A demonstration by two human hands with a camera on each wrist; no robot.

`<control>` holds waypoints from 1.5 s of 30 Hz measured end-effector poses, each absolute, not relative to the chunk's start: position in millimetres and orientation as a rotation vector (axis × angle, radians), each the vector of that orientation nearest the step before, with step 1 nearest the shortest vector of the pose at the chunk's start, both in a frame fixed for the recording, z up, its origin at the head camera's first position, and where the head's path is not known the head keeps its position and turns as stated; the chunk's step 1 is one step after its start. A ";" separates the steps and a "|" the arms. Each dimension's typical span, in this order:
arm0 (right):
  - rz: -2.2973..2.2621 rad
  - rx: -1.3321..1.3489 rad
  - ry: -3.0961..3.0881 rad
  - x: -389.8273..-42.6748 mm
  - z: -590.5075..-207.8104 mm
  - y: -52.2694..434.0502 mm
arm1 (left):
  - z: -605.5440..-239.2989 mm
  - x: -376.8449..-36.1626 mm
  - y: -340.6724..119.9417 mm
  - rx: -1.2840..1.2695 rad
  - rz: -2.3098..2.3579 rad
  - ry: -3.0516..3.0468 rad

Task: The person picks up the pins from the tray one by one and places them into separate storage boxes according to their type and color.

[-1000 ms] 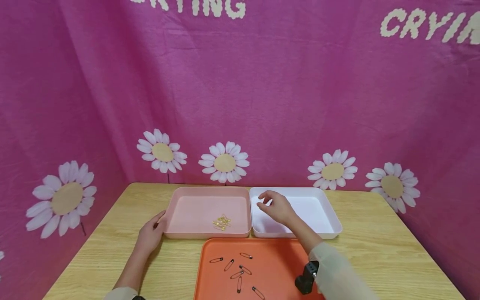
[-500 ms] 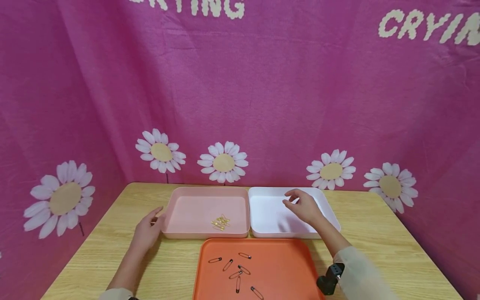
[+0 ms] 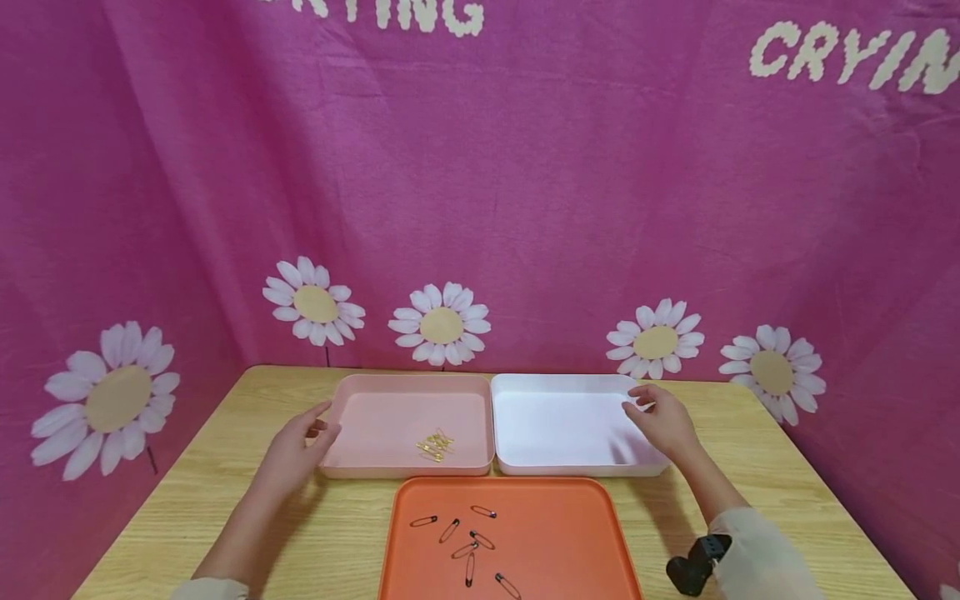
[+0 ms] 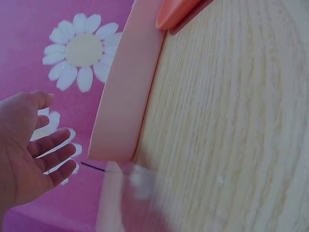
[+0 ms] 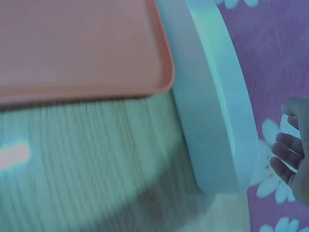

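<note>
My left hand is beside the left end of the pink tray, its thumb overlapping the rim in the head view. In the left wrist view the fingers are spread and loosely bent, holding nothing. Over the right end of the white tray hovers my right hand, fingers relaxed and nothing between them. Several gold safety pins lie in a small heap in the pink tray. Several black safety pins are scattered over the left part of the orange tray.
The pink and white trays stand side by side near the back of the wooden table. In front of them lies the orange tray, partly cut off by the view's lower edge. A magenta curtain with daisies hangs behind and at the sides.
My right hand has moved right across the white tray to its right end. The left hand has stayed by the pink tray, its fingers shifting slightly. The pins look unmoved.
</note>
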State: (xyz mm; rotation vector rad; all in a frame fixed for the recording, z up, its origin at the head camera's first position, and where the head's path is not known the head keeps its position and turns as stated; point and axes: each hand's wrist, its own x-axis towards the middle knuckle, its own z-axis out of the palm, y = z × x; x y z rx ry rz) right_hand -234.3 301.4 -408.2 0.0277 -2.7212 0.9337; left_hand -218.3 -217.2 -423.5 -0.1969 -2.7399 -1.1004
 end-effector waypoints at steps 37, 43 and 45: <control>1.379 -0.414 -2.649 -213.4 -476.7 327.0 | -427.4 -173.6 -130.1 -1.171 -0.528 -2.948; 1.396 -0.445 -2.622 -211.7 -482.0 328.4 | -434.2 -170.8 -128.7 -1.136 -0.518 -2.996; 1.393 -0.447 -2.614 -211.3 -483.5 328.6 | -437.4 -170.7 -129.1 -1.135 -0.512 -2.989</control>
